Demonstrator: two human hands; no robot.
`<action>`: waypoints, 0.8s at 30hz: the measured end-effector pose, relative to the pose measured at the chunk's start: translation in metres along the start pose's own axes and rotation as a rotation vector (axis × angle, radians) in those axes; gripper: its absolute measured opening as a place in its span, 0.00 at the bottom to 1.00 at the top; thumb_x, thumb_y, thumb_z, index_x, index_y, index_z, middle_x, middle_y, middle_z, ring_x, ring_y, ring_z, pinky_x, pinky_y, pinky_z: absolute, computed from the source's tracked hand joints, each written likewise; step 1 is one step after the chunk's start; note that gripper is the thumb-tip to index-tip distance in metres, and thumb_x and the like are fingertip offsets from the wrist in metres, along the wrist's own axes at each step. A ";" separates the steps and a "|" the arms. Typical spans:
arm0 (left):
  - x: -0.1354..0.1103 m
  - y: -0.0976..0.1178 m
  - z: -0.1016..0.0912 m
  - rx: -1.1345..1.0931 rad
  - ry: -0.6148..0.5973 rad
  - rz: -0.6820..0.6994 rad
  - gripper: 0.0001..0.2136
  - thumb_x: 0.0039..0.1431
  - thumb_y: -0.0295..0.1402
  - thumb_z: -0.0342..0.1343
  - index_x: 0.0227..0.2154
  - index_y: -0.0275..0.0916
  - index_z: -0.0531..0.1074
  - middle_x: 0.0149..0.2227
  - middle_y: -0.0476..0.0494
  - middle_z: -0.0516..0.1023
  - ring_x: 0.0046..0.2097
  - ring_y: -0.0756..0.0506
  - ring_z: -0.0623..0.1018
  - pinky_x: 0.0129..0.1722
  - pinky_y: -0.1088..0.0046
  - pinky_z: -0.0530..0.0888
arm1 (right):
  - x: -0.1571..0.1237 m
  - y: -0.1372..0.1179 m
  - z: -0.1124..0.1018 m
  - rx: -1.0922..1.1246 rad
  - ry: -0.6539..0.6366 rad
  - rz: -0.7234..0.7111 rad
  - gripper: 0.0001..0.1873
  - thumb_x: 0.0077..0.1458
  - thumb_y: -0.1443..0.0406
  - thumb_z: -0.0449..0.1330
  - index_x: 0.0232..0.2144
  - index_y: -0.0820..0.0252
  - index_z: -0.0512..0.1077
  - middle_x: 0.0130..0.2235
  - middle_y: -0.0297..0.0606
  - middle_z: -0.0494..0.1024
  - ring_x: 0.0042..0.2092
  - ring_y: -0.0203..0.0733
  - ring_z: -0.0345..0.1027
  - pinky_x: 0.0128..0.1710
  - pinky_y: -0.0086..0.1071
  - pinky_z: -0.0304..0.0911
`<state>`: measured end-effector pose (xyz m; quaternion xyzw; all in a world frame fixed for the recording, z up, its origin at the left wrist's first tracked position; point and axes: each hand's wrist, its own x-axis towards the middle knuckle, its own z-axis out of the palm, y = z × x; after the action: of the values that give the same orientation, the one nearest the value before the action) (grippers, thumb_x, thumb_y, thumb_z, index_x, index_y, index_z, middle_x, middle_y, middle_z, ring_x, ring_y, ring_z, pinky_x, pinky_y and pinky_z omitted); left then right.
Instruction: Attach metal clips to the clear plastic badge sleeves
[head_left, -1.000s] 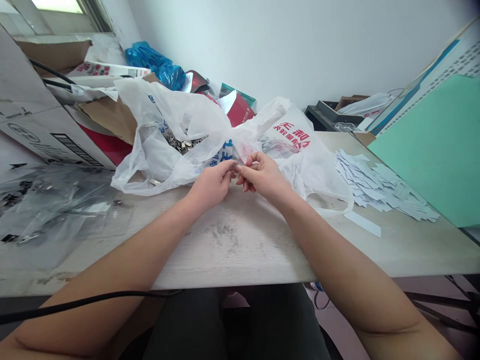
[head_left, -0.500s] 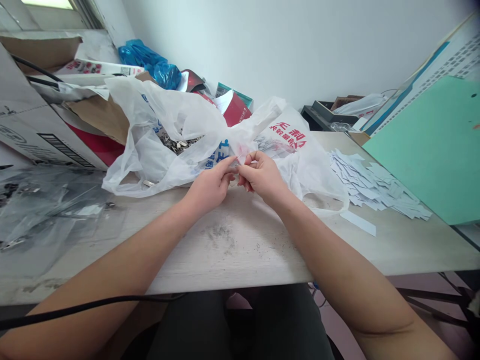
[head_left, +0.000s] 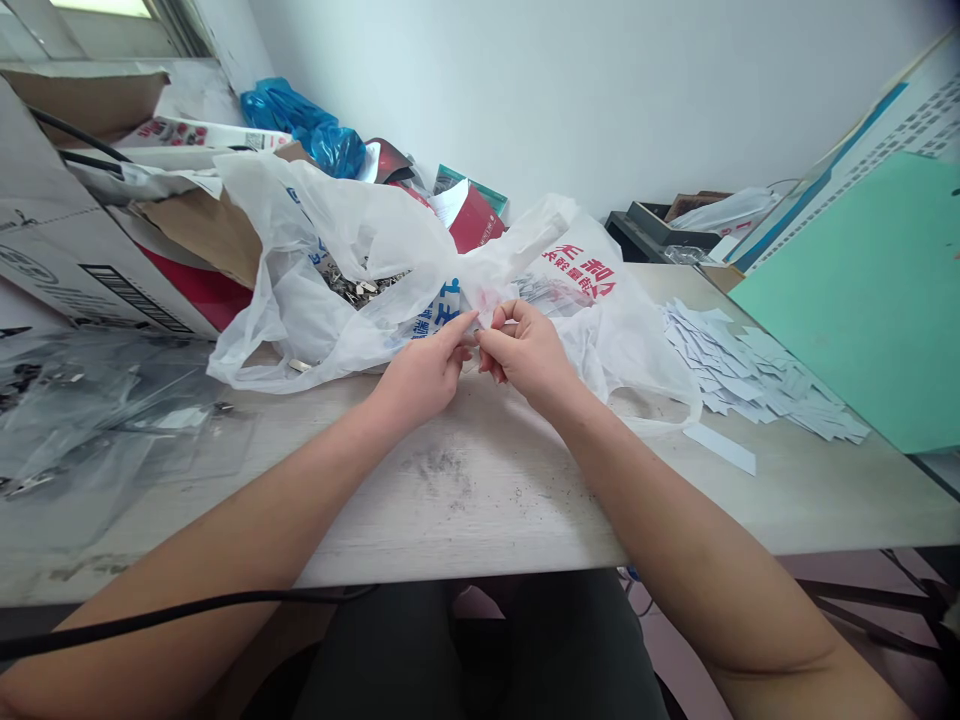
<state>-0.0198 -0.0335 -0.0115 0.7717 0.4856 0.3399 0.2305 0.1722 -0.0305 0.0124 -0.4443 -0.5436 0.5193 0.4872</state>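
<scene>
My left hand and my right hand meet above the table, fingertips nearly touching. Both are closed in a pinch around something small and partly hidden between the fingers, too small to name. Just behind them lies a white plastic bag with blue print, its mouth open on a heap of small metal clips. A second white plastic bag with red print sits behind my right hand, with clear pieces showing inside it. One loose clip lies by the left bag's front edge.
Clear plastic sleeves with metal clips cover the left of the table. A cardboard box stands behind them. White paper slips are piled at right, beside a green board. A black cable crosses my left forearm.
Hardly anything differs. My fingertips have shifted very slightly against each other, and the whole view has moved a little. The bags and slips stay in place.
</scene>
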 end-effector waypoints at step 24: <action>0.002 -0.005 0.004 -0.355 -0.105 0.112 0.24 0.76 0.33 0.57 0.72 0.42 0.72 0.49 0.40 0.85 0.47 0.41 0.85 0.52 0.60 0.82 | 0.011 0.013 -0.007 0.115 -0.145 -0.169 0.40 0.53 0.34 0.80 0.40 0.47 0.60 0.28 0.26 0.82 0.26 0.38 0.70 0.30 0.35 0.65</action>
<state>-0.0190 -0.0301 -0.0173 0.7613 0.3616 0.3920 0.3689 0.1770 -0.0178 0.0000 -0.3297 -0.5822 0.5374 0.5134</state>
